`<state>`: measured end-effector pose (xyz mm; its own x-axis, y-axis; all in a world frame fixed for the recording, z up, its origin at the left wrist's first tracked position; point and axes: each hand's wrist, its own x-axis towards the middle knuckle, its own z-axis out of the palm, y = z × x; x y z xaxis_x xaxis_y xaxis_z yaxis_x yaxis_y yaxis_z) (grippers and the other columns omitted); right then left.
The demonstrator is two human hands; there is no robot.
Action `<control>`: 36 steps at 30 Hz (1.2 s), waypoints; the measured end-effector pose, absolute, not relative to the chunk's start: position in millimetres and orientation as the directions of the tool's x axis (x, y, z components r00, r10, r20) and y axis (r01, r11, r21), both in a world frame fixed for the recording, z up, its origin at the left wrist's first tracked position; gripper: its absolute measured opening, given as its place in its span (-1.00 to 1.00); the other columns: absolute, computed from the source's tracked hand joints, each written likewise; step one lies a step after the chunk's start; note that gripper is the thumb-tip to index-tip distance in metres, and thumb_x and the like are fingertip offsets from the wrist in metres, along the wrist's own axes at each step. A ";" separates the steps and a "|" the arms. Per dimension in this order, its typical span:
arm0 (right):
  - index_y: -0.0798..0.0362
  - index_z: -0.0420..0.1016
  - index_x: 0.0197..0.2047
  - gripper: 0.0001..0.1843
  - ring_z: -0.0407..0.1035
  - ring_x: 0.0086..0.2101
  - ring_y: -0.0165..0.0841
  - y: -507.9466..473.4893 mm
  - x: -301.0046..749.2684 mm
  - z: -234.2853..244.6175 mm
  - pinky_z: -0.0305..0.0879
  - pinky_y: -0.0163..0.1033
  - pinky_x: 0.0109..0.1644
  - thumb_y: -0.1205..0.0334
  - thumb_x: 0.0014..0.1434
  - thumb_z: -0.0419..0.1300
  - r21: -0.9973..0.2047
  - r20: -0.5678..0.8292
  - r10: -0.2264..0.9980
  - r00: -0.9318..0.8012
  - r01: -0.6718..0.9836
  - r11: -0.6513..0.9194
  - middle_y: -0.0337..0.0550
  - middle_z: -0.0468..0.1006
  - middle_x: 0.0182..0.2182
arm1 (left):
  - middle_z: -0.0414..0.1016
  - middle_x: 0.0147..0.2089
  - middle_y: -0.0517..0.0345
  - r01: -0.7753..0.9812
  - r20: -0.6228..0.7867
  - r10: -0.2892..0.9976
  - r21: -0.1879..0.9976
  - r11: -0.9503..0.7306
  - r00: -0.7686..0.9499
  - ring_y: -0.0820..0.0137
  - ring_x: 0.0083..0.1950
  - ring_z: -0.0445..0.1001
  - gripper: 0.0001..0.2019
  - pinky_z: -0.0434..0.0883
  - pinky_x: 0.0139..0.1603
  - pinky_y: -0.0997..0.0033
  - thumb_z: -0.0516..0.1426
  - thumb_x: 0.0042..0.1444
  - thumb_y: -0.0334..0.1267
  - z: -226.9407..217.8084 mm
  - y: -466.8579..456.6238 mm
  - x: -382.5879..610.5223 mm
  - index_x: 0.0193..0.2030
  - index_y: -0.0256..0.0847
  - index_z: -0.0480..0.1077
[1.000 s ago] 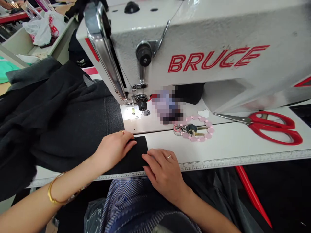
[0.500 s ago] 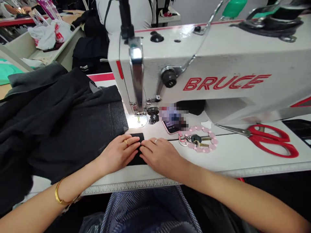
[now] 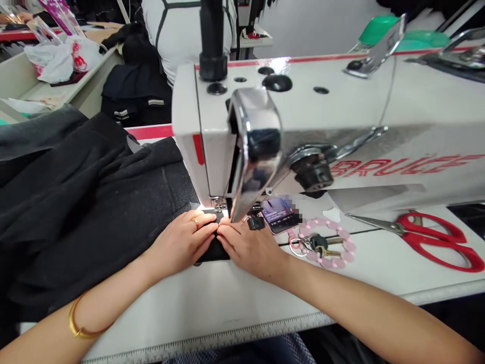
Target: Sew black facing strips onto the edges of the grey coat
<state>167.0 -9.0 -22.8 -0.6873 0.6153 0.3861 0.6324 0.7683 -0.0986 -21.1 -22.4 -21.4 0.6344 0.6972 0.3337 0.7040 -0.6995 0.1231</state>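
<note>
My left hand [image 3: 185, 237] and my right hand [image 3: 255, 248] meet under the needle end of a white sewing machine [image 3: 215, 121]. Between them lies a small black fabric strip [image 3: 215, 252], its far end at the presser foot [image 3: 220, 206]. The fingers of both hands are bent and pressed together on this strip, fingertips almost touching. Part of the strip is hidden beneath them. A large black garment [image 3: 113, 217] spreads over the table beside my left hand. The machine's chrome lever cover [image 3: 261, 131] hides a bit of my right hand's fingers.
Right of my hands lie a phone [image 3: 280, 215], keys on a pink beaded ring [image 3: 346, 247] and red-handled scissors [image 3: 417, 235]. A ruler tape [image 3: 227, 333] runs along the table's front edge. Behind the machine is a person in a white top [image 3: 182, 38].
The fabric strip and both hands have moved forward, closer to the presser foot. The camera view has shifted, so the machine looks nearer and the table's front edge lower.
</note>
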 end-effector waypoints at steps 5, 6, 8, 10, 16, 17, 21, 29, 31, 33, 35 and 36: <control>0.05 0.40 -0.34 -0.79 0.25 -0.38 -0.34 -8.7 166.6 -17.9 0.01 -0.24 -0.34 0.26 0.20 -0.04 -0.095 0.358 0.653 -0.667 0.670 0.736 -0.14 0.44 -0.44 | 0.42 -0.08 0.05 0.688 0.346 0.688 0.145 -0.711 0.638 0.31 -0.06 0.35 -0.79 0.37 -0.06 0.29 0.00 0.13 -0.36 -17.0 -18.2 -19.3 -0.11 -0.26 0.35; 0.05 0.41 -0.32 -0.78 0.25 -0.37 -0.33 -8.8 166.6 -17.6 0.03 -0.24 -0.33 0.25 0.20 -0.04 -0.104 0.344 0.662 -0.666 0.674 0.732 -0.12 0.45 -0.41 | 0.42 -0.09 0.05 0.686 0.344 0.690 0.155 -0.711 0.637 0.31 -0.06 0.34 -0.79 0.37 -0.05 0.29 0.00 0.13 -0.37 -16.5 -17.2 -18.9 -0.11 -0.26 0.35; 0.06 0.40 -0.28 -0.78 0.26 -0.34 -0.32 -9.0 166.7 -17.5 0.06 -0.24 -0.30 0.24 0.20 -0.05 -0.126 0.303 0.680 -0.668 0.679 0.723 -0.09 0.45 -0.37 | 0.42 -0.10 0.04 0.687 0.343 0.695 0.167 -0.707 0.632 0.31 -0.06 0.33 -0.79 0.37 -0.05 0.28 0.00 0.13 -0.37 -16.2 -15.6 -18.5 -0.12 -0.26 0.36; 0.06 0.40 -0.27 -0.78 0.27 -0.32 -0.30 -8.6 167.1 -18.0 0.08 -0.24 -0.28 0.22 0.21 -0.05 -0.162 0.270 0.692 -0.670 0.677 0.718 -0.08 0.45 -0.36 | 0.42 -0.10 0.03 0.692 0.340 0.699 0.167 -0.703 0.628 0.31 -0.06 0.33 -0.79 0.37 -0.06 0.28 0.00 0.13 -0.36 -16.3 -15.0 -18.5 -0.12 -0.27 0.37; 0.09 0.29 -0.47 -0.60 0.27 -0.47 -0.39 2.6 172.0 -22.7 0.15 -0.30 -0.38 0.17 0.26 -0.22 -0.699 0.276 0.840 -0.466 0.503 0.508 -0.17 0.38 -0.53 | 0.43 -0.10 0.02 0.719 0.320 0.716 0.134 -0.682 0.620 0.29 -0.05 0.34 -0.78 0.39 -0.07 0.27 -0.02 0.14 -0.33 -17.4 -16.2 -19.2 -0.12 -0.26 0.38; 0.09 0.26 -0.49 -0.61 0.25 -0.50 -0.42 5.5 172.8 -23.9 0.14 -0.32 -0.42 0.17 0.25 -0.22 -0.783 0.241 0.878 -0.412 0.452 0.427 -0.19 0.37 -0.55 | 0.44 -0.10 0.02 0.724 0.321 0.720 0.130 -0.677 0.616 0.29 -0.05 0.35 -0.77 0.40 -0.07 0.27 -0.02 0.14 -0.33 -17.6 -16.2 -19.3 -0.13 -0.26 0.38; 0.08 0.21 -0.58 -0.60 0.23 -0.55 -0.44 14.2 173.6 -28.5 0.13 -0.33 -0.47 0.13 0.21 -0.16 -0.883 0.114 0.941 -0.319 0.402 0.243 -0.20 0.35 -0.61 | 0.45 -0.11 0.03 0.729 0.325 0.720 0.118 -0.674 0.613 0.28 -0.05 0.36 -0.78 0.39 -0.06 0.27 -0.02 0.14 -0.34 -18.3 -16.0 -19.5 -0.13 -0.26 0.38; 0.11 0.30 -0.52 -0.60 0.28 -0.50 -0.40 13.7 172.9 -26.8 0.17 -0.30 -0.41 0.10 0.21 -0.15 -0.903 0.085 0.942 -0.325 0.375 0.211 -0.16 0.38 -0.58 | 0.43 -0.07 0.02 0.708 0.314 0.710 0.145 -0.692 0.630 0.32 -0.10 0.40 -0.77 0.37 -0.04 0.25 -0.03 0.14 -0.37 -20.5 -23.1 -19.2 -0.09 -0.27 0.34; 0.12 0.33 -0.50 -0.59 0.29 -0.48 -0.39 12.8 173.6 -24.0 0.17 -0.30 -0.39 0.12 0.22 -0.17 -0.907 0.091 0.938 -0.334 0.362 0.217 -0.16 0.39 -0.56 | 0.44 -0.10 0.02 0.691 0.320 0.697 0.152 -0.706 0.642 0.35 -0.16 0.41 -0.78 0.39 -0.09 0.28 -0.02 0.14 -0.39 -21.0 -24.3 -19.8 -0.11 -0.27 0.35; 0.12 0.34 -0.49 -0.59 0.28 -0.47 -0.41 11.8 174.7 -21.1 0.17 -0.31 -0.38 0.12 0.23 -0.17 -0.897 0.108 0.924 -0.366 0.365 0.250 -0.17 0.40 -0.55 | 0.44 -0.13 0.03 0.666 0.321 0.679 0.168 -0.727 0.660 0.38 -0.18 0.41 -0.80 0.39 -0.13 0.32 -0.01 0.13 -0.40 -21.1 -24.6 -20.9 -0.13 -0.25 0.35; 0.11 0.35 -0.49 -0.59 0.27 -0.47 -0.42 10.7 176.0 -18.9 0.16 -0.32 -0.37 0.11 0.23 -0.15 -0.858 0.150 0.882 -0.446 0.385 0.340 -0.20 0.39 -0.55 | 0.43 -0.13 0.06 0.647 0.309 0.670 0.190 -0.739 0.675 0.39 -0.19 0.41 -0.81 0.39 -0.13 0.34 -0.01 0.12 -0.40 -21.1 -24.2 -22.5 -0.14 -0.22 0.35; 0.10 0.36 -0.48 -0.59 0.27 -0.47 -0.42 10.2 176.6 -18.4 0.15 -0.32 -0.37 0.09 0.23 -0.13 -0.831 0.174 0.852 -0.493 0.391 0.396 -0.21 0.38 -0.56 | 0.43 -0.13 0.06 0.643 0.299 0.670 0.199 -0.740 0.679 0.39 -0.18 0.41 -0.81 0.38 -0.13 0.33 0.00 0.12 -0.40 -21.2 -23.8 -23.4 -0.15 -0.21 0.35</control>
<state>176.6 10.2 -18.4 -0.4933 0.8523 0.1739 0.3915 0.3960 -0.8306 -23.4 -23.8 -21.2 0.6791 0.6703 0.2992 0.6428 -0.7399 0.1986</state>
